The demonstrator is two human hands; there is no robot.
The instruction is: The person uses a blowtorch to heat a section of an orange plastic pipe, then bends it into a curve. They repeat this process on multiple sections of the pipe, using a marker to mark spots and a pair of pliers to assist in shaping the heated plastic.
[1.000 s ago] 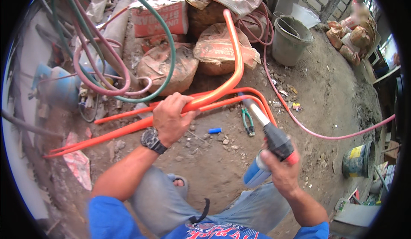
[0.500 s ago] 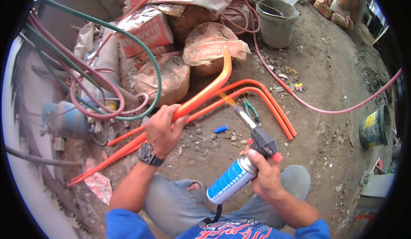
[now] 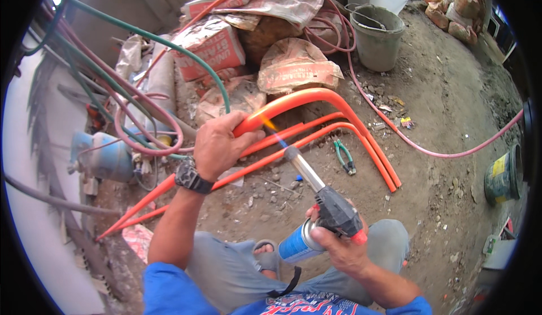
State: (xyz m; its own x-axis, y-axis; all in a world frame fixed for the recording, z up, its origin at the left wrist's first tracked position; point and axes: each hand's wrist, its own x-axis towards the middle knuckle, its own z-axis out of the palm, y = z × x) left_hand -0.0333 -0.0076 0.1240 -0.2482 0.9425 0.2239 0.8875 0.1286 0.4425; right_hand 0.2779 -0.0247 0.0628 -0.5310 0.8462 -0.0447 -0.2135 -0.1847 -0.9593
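Observation:
My left hand, a watch on its wrist, is closed around a thick orange plastic pipe with a rounded bend to the right of the grip. My right hand grips a gas torch with a blue and white canister below its black head. A blue and yellow flame leaves the metal nozzle and meets the pipe just right of my left fingers. Below the held pipe, bent orange pipes lie on the dirt. Green-handled pliers lie beside them.
Stained paper sacks are heaped at the back, near a grey bucket. A pink hose crosses the ground on the right. Coiled hoses and a blue tank stand left. A dark bucket sits far right.
The held pipe has turned so its bend now arcs to the right and down, rather than pointing up. The torch has tilted, its flame now nearer my left hand.

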